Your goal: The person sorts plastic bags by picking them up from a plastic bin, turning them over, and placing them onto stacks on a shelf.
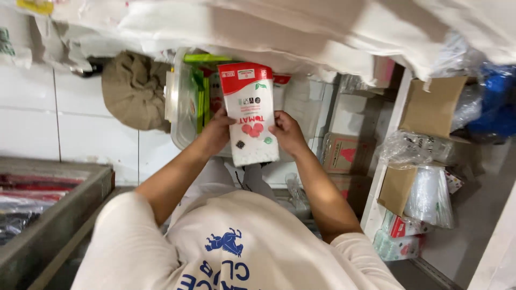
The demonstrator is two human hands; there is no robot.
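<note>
Head view
Floor: white tiled floor (80, 129), bare at the left.
Shelving: white shelf unit (384, 177) at the right edge, carrying cardboard boxes (430, 107) and clear plastic bags (414, 147).
Bin: clear plastic tub (183, 118) on the floor, holding green and red packets.
Nearby: brown cloth bundle (134, 88) just left of the tub.
Packet: white and red flat plastic pouch (250, 113), upright above the tub.
Left hand (217, 131): fingers closed on the pouch's left edge.
Right hand (287, 131): fingers closed on its right edge.
</note>
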